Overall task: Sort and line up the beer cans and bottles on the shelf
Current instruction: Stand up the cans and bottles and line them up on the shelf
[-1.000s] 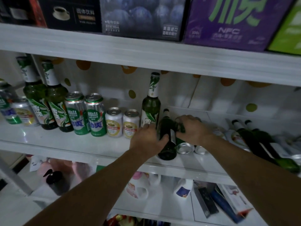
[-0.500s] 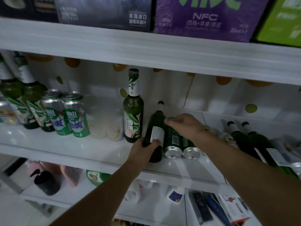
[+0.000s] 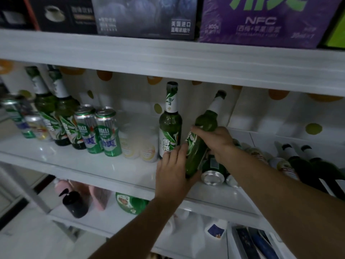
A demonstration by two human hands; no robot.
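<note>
Both hands hold a green beer bottle (image 3: 202, 135) that leans to the right over the white shelf (image 3: 104, 165). My left hand (image 3: 172, 169) grips its base and my right hand (image 3: 214, 139) grips its middle. An upright green bottle (image 3: 170, 124) stands just left of it. Further left stand two small pale cans (image 3: 138, 146), two tall green cans (image 3: 99, 131), two more green bottles (image 3: 56, 116) and further cans (image 3: 24, 122). Green cans (image 3: 212, 171) lie on their sides under my right arm. Dark bottles (image 3: 306, 165) and a can (image 3: 280, 165) lie at the right.
The upper shelf board (image 3: 168, 58) hangs close above the bottle necks and carries drink cartons (image 3: 261, 19). The lower shelf holds a black pump bottle (image 3: 74, 204), a green packet (image 3: 128, 202) and mugs (image 3: 216, 228).
The bottle that lay flat beside the cans has been lifted at its neck and now leans steeply. My right hand moved from the lying cans onto the bottle's middle.
</note>
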